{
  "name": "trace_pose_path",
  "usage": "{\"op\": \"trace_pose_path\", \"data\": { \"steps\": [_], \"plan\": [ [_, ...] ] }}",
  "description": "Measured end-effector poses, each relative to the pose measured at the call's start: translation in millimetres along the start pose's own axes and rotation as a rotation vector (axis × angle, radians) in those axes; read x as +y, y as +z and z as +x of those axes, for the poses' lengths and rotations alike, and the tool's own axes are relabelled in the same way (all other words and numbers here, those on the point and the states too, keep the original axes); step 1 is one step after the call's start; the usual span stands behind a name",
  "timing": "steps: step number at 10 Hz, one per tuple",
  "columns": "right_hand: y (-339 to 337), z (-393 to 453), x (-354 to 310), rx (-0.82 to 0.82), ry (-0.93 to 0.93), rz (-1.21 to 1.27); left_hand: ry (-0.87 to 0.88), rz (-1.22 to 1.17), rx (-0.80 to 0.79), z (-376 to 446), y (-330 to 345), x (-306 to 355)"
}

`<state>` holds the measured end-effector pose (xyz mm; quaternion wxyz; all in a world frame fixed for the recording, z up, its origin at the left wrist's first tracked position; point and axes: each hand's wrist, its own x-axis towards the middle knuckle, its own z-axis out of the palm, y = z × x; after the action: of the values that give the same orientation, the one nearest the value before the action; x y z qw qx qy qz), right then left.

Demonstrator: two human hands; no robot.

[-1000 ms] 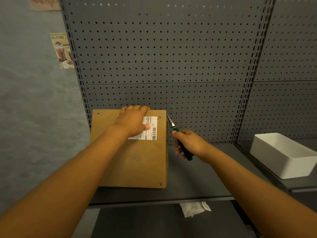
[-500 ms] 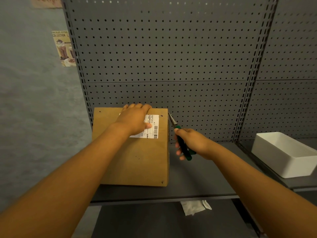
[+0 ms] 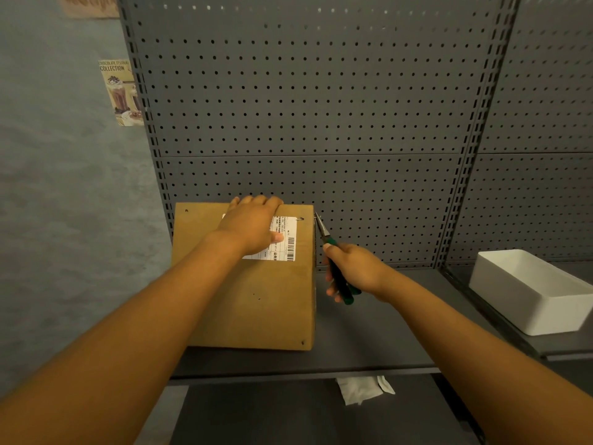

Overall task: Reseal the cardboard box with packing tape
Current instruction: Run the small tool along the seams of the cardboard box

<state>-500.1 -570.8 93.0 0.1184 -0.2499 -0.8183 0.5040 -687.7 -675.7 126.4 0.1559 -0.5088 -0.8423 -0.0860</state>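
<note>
Two hands are working at a plain brown cardboard box point(image 3: 256, 303) lying flat on a matte grey metal shelf point(image 3: 369, 345);
the left hand point(image 3: 253, 226) is pressing its flat fingers over a white barcoded label point(image 3: 285, 242); the right hand point(image 3: 356, 271) is gripping green-handled pliers point(image 3: 333, 261), fingers curled, steel tips touching the box's far right corner; a poster point(image 3: 118, 91) is reading "COLLECTION".

Matt cardboard box point(image 3: 256, 303), perforated metal backboard point(image 3: 321, 107), perhaps plastic white tray point(image 3: 526, 300)

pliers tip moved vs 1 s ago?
Yes. The pliers in the right hand have closed in leftward; their tip now sits at the cardboard box's far right corner.
</note>
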Motion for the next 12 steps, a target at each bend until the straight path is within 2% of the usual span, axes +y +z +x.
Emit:
{"op": "trace_pose_path", "data": {
  "steps": [2, 5, 8, 12],
  "plan": [
    [-2.5, 2.9, 2.9, 0.093, -0.035, -0.231, -0.005, 0.001, -0.007, -1.9, -1.9, 2.1],
    [2.3, 4.8, -1.5, 0.091, -0.015, -0.311, -0.003, 0.022, -0.004, -3.0, -2.0, 2.6],
    [8.8, 5.1, 0.4, 0.13, -0.015, -0.29, -0.001, 0.028, -0.002, -5.3, -3.5, 3.2],
    [7.3, 0.5, -2.0, 0.081, -0.031, -0.235, 0.002, 0.035, -0.008, -5.9, -5.3, 3.6]
  ]
}}
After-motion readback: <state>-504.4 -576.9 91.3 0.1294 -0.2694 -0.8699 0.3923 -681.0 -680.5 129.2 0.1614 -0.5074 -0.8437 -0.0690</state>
